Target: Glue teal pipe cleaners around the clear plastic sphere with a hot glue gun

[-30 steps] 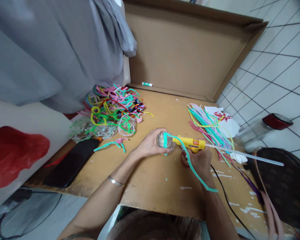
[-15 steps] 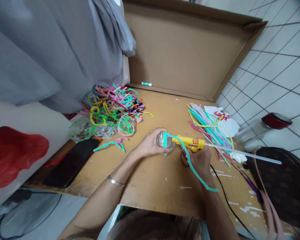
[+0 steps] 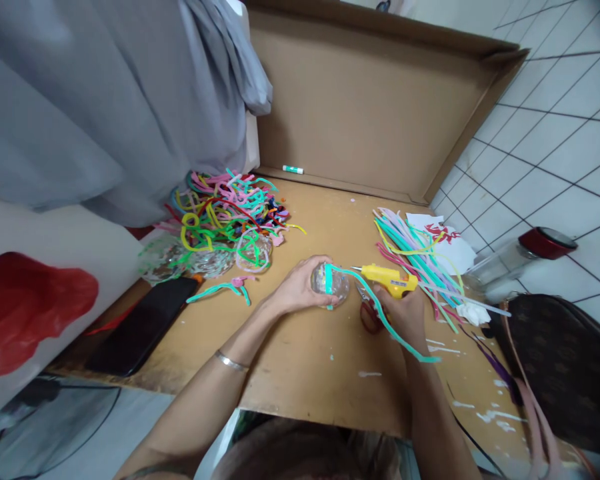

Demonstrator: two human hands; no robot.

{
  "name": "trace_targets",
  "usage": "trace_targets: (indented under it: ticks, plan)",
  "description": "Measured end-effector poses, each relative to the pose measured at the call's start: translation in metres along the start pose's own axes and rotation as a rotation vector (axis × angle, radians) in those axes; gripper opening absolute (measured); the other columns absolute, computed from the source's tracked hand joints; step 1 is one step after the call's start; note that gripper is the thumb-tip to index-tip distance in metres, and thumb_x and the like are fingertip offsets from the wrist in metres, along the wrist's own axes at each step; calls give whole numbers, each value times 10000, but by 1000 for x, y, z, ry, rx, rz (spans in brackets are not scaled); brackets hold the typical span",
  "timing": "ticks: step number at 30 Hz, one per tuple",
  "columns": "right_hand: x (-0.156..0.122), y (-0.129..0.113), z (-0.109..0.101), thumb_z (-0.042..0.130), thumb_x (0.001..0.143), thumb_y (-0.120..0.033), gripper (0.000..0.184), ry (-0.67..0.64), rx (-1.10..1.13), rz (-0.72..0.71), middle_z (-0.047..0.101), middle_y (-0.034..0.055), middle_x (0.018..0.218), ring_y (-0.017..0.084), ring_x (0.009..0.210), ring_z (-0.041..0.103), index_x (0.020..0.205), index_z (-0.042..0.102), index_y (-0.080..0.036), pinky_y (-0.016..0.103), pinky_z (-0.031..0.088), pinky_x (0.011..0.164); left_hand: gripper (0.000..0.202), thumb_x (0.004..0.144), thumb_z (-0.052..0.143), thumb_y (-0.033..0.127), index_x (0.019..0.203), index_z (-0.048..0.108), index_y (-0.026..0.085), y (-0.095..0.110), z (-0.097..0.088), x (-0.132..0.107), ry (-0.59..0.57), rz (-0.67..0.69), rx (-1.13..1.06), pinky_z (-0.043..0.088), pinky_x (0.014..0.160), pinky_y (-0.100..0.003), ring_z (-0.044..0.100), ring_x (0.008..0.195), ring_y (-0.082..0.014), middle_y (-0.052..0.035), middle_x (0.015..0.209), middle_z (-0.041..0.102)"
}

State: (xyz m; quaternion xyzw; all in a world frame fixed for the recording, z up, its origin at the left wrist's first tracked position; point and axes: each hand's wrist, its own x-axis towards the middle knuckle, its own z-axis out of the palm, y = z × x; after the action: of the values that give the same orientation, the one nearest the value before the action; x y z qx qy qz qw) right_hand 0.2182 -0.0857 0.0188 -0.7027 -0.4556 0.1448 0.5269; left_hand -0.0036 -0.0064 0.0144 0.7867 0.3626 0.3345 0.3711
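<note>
My left hand [image 3: 307,283] is closed around a small clear plastic cup or bottle piece [image 3: 339,283]; which of these I cannot tell. A turquoise pipe cleaner [image 3: 387,321] lies across that piece as a band, and its loose length trails right over the table toward my right wrist. In my right hand [image 3: 407,317] is a yellow hot glue gun [image 3: 390,277], its nozzle pointing left, a little apart from the clear piece. A long translucent glue stick [image 3: 473,300] sticks out of its back. Scissors with dark red handles [image 3: 370,317] lie beside my right hand, partly hidden.
A heap of coloured pipe cleaners [image 3: 225,207] sits back left, near clear plastic pieces [image 3: 207,261] and a black phone [image 3: 145,327]. Straight pipe cleaners [image 3: 415,250], a glass bottle [image 3: 505,260] and a brown bag [image 3: 565,373] stand right. Behind rises a cardboard panel [image 3: 355,107].
My right hand has drawn the glue gun right, away from the clear piece, uncovering more of the scissors. The pipe cleaner's loose end has shifted up slightly. My left hand stays put.
</note>
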Motion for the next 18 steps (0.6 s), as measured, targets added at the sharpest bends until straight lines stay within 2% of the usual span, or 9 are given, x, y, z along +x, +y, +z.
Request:
trace_targets:
  ticks: [4,7,10,13,16,18]
  plan:
    - [6,8,-4,716,607,-483,413,-24,211,167,624,0,642,143,531,548,835,598,-160,280,469,505,754,576,854,402,1234,539,209,2,-1,0,0,-5,-20,420,1067,-429,573,1195,-286,-87,1278,615]
    - [9,15,-5,733,588,-492,433,-58,266,194,642,17,687,160,586,583,836,606,-161,294,495,549,741,589,844,412,1233,534,215,2,-1,-1,-7,-8,-36,433,1050,-440,584,1177,-284,-86,1263,617]
    - [11,22,-4,752,554,-515,432,-74,163,186,608,8,619,169,568,568,765,585,-177,290,468,501,742,594,843,411,1233,528,203,-1,-1,-1,-9,-7,-54,446,1033,-435,590,1166,-280,-97,1265,612]
    - [14,31,-2,753,545,-560,449,1,-20,171,478,-48,490,132,469,462,674,508,-206,263,362,414,748,587,846,412,1230,530,197,-2,-1,0,-13,-9,-67,445,1038,-438,590,1172,-282,-102,1261,619]
    - [16,37,-1,742,545,-589,476,43,-87,158,405,-84,471,108,444,392,659,464,-219,253,307,414,749,582,848,422,1226,534,202,-2,-1,0,-18,-9,-71,442,1046,-439,585,1185,-285,-106,1267,619]
    - [16,38,-2,737,563,-563,448,51,-152,140,407,-85,483,113,458,395,669,480,-212,255,298,444,744,590,844,429,1228,533,204,-2,-1,0,-13,-8,-59,437,1052,-439,580,1190,-284,-106,1275,612]
